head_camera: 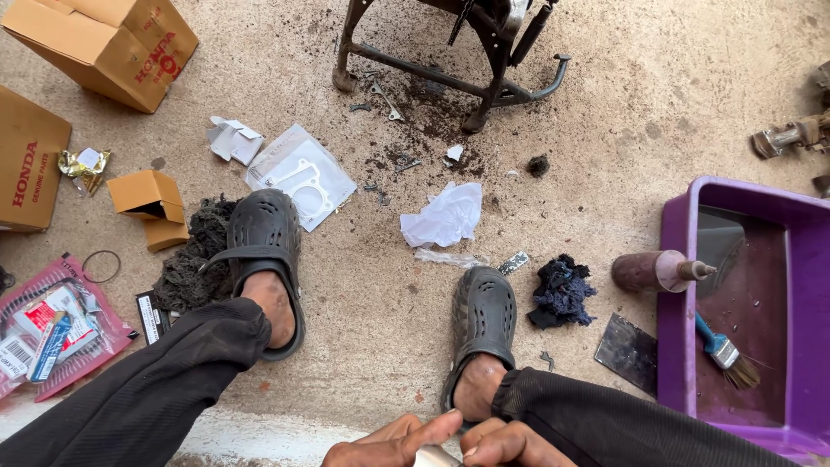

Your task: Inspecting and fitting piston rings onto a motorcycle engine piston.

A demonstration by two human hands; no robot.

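Head view: both my hands on a small metal part, floor strewn with bits

Head view looks straight down past my knees to the concrete floor (605, 112). At the very bottom edge, a small silvery metal part (435, 457) sits between my two hands, mostly cut off by the frame, so I cannot tell what it is. My left hand (393, 443) curls around it from one side with the thumb laid across the top; my right hand (510, 445) closes on it from the other side, fingers bent in. Both are pinching the part, touching each other over it.

Just above my hands are my feet in black perforated clogs, the left clog (264, 259) resting partly on a dark greasy rag (194, 259), the right clog (482, 324) on bare concrete. Beside the right clog lies a dark blue rag (562, 290), and above it a crumpled white plastic bag (445, 216). A clear packet holding a white gasket (301, 175) lies just beyond the left clog.

Toward the right edge of the floor stands a purple plastic tub (679, 277) with a blue-handled brush (724, 350) inside; a brown squeeze bottle (657, 271) lies against its wall, and a flat dark metal scraper (629, 350) lies near it. At the left edge are cardboard boxes (104, 43), a small open orange box (151, 199), and a pink packet (52, 333). At the top, a black metal stand (450, 69) rises over a patch of dark grit and loose bolts.
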